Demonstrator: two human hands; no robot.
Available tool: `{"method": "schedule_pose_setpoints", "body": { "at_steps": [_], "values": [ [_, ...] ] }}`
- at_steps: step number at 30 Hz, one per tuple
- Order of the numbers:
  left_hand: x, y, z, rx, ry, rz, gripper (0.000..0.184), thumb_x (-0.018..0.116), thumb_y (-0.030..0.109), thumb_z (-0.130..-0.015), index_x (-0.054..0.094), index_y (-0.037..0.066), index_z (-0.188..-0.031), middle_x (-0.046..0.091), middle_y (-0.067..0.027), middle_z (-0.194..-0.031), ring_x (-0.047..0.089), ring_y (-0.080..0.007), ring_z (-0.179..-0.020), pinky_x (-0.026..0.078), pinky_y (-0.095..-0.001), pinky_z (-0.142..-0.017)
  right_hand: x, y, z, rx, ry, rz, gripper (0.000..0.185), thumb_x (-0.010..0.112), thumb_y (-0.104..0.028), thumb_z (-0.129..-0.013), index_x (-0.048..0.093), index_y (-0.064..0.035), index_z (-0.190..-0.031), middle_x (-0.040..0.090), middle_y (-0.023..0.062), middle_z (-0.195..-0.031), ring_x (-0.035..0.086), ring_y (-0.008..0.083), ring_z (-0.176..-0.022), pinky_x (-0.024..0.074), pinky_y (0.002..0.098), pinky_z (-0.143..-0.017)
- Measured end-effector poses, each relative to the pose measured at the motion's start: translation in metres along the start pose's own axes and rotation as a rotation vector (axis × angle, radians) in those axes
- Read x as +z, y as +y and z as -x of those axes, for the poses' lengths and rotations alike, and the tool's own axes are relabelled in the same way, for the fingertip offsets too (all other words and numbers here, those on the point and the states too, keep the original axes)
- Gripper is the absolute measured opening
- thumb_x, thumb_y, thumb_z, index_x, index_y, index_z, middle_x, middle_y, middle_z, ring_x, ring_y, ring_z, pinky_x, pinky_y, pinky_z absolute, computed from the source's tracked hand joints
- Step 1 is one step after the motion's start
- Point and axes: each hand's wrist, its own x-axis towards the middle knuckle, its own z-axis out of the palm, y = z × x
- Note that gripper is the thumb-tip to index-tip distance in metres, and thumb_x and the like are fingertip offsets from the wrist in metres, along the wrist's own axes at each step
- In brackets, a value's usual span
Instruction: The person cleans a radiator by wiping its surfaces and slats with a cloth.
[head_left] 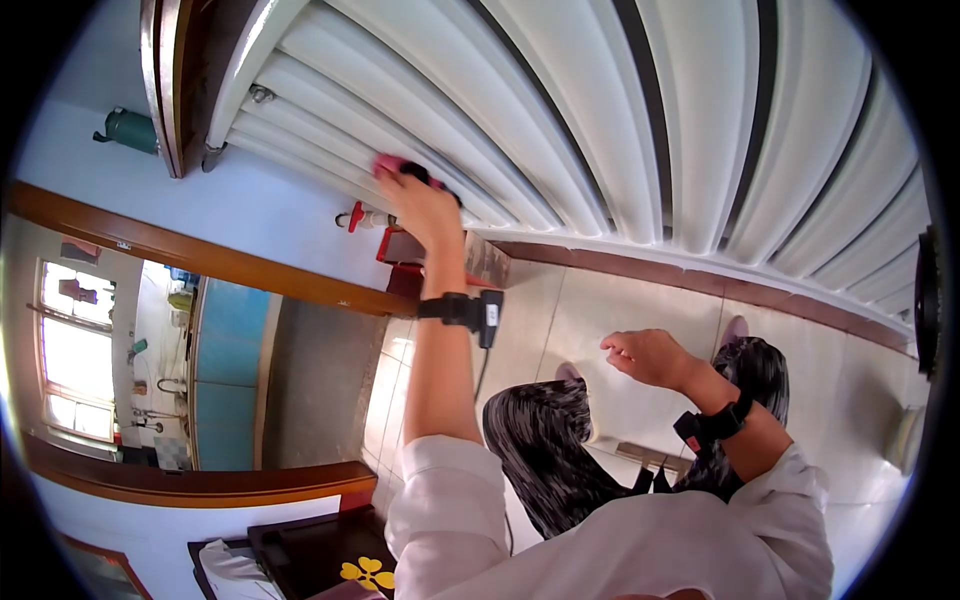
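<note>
Across the room from me, a person's left hand (425, 212) reaches out to a white column radiator (705, 120), its fingers grasping a blurred pink-and-black cloth (388, 163) against the narrow columns near the radiator's lower edge. The right hand (652, 358) is loosely curled above the knees, with nothing visible in it. Flat, even pressure along each column, fingertips guiding the cloth's edge into the grooves, would probably serve best.
</note>
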Motion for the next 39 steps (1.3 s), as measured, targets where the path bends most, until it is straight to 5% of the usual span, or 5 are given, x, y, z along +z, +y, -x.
{"method": "schedule_pose_setpoints", "body": {
  "at_steps": [7,11,17,28,39],
  "values": [
    [0.057,-0.005,0.069,-0.226,-0.279,0.136,0.052,0.046,-0.003,-0.078,0.033,-0.012,-0.128,0.026,-0.0265,-0.135,0.039,-0.0414,-0.119,0.037,-0.0410,-0.099,-0.007,0.004,0.000,0.063,0.023,0.060,0.023,0.056,-0.021,-0.082,0.061,-0.0102,-0.101,0.067,0.0084,-0.083,0.064,0.0277,-0.079,0.0500,0.0382,-0.072],
    [-0.006,0.018,0.017,0.009,0.093,0.233,0.059,0.049,-0.004,-0.077,0.029,-0.009,-0.132,0.027,-0.0241,-0.134,0.039,-0.0403,-0.119,0.038,-0.0428,-0.096,-0.003,0.006,0.002,0.052,0.037,0.033,0.021,0.055,-0.021,-0.082,0.061,-0.0098,-0.099,0.067,0.0085,-0.082,0.064,0.0277,-0.078,0.0500,0.0386,-0.071],
    [-0.013,0.020,-0.003,0.234,0.182,-0.020,0.058,0.048,-0.006,-0.077,0.034,-0.001,-0.133,0.031,-0.0192,-0.130,0.042,-0.0372,-0.112,0.042,-0.0413,-0.088,-0.003,0.005,0.005,0.045,0.017,0.044,0.021,0.055,-0.020,-0.082,0.061,-0.0095,-0.099,0.066,0.0080,-0.081,0.063,0.0276,-0.078,0.0499,0.0385,-0.070],
    [0.029,-0.005,0.082,0.299,-0.204,-0.100,0.061,0.049,-0.006,-0.075,0.034,0.003,-0.133,0.034,-0.0167,-0.131,0.044,-0.0374,-0.111,0.049,-0.0386,-0.081,-0.005,0.007,0.006,0.065,-0.004,0.095,0.022,0.056,-0.020,-0.081,0.062,-0.0099,-0.101,0.066,0.0083,-0.082,0.063,0.0287,-0.079,0.0490,0.0396,-0.071],
    [-0.051,0.030,-0.041,0.226,0.251,0.323,0.044,0.051,-0.004,-0.073,0.051,0.008,-0.115,0.054,-0.0138,-0.106,0.053,-0.0349,-0.097,0.044,-0.0403,-0.079,-0.006,0.020,0.000,0.032,0.051,0.045,0.021,0.056,-0.020,-0.080,0.062,-0.0084,-0.097,0.066,0.0088,-0.080,0.063,0.0282,-0.078,0.0484,0.0396,-0.071]
  ]
}}
